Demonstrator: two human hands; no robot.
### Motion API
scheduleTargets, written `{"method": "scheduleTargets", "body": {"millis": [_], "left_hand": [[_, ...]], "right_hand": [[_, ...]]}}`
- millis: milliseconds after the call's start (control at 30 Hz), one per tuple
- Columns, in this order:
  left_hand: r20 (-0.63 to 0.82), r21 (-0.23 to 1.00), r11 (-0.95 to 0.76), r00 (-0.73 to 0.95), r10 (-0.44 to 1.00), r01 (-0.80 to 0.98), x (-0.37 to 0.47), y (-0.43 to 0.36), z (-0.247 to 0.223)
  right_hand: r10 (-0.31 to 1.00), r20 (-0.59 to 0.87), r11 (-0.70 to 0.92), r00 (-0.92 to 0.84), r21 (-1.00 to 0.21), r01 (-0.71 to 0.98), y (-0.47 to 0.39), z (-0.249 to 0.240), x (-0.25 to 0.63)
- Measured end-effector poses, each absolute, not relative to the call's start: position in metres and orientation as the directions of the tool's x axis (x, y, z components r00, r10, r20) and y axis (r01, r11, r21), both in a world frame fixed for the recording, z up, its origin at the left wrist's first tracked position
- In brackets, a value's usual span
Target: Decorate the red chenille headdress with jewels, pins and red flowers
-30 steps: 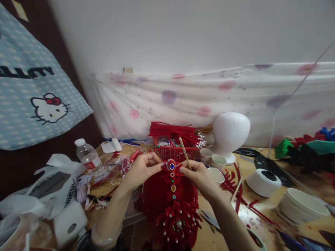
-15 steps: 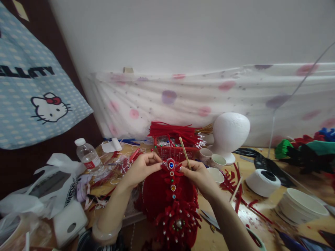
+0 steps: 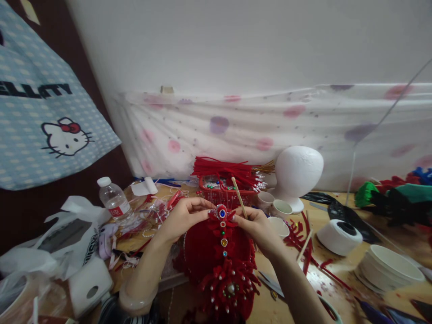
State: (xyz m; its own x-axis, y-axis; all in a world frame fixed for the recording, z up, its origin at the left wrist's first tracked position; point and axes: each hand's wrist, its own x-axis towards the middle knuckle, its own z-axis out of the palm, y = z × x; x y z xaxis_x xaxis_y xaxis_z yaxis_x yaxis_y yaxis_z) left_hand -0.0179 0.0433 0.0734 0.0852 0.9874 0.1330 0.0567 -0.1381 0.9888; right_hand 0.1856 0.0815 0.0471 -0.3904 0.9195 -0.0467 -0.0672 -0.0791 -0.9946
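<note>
Wooden table, cluttered, against a white wall hung with spotted cloth. Left hand pinches the top of a red headpiece at table centre. Right hand grips a wooden stick, fingertips on the headpiece. Behind: red basket, foam head, bottle.

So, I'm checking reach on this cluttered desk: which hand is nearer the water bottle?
Left. The left hand is on the near-left side of the red headpiece, right of the bottle. The right hand sits beyond the headpiece, holding a stick.
</note>
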Motion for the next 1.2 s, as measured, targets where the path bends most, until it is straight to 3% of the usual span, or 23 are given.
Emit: {"method": "scheduleTargets", "body": {"millis": [167, 400, 767, 900, 1200], "left_hand": [[0.144, 0.988, -0.150, 0.113, 0.983, 0.041, -0.020, 0.043, 0.073], [0.190, 0.980, -0.194, -0.072, 0.979, -0.052, -0.014, 0.043, 0.074], [0.384, 0.915, -0.340, -0.213, 0.898, 0.216, -0.006, 0.037, 0.076], [0.396, 0.904, -0.345, -0.192, 0.898, 0.252, -0.003, 0.037, 0.076], [0.386, 0.922, -0.381, -0.079, 0.919, 0.071, -0.009, 0.039, 0.072]], "right_hand": [[0.921, -0.049, -0.082, -0.387, -0.994, -0.068, 0.081, 0.049, 0.186], [0.926, -0.046, -0.072, -0.374, -0.996, -0.057, 0.081, 0.048, 0.186], [0.922, -0.049, -0.079, -0.384, -0.995, -0.064, 0.079, 0.052, 0.185], [0.923, -0.048, -0.080, -0.381, -0.994, -0.069, 0.079, 0.053, 0.185], [0.925, -0.041, -0.071, -0.378, -0.995, -0.068, 0.080, 0.050, 0.185]]}}
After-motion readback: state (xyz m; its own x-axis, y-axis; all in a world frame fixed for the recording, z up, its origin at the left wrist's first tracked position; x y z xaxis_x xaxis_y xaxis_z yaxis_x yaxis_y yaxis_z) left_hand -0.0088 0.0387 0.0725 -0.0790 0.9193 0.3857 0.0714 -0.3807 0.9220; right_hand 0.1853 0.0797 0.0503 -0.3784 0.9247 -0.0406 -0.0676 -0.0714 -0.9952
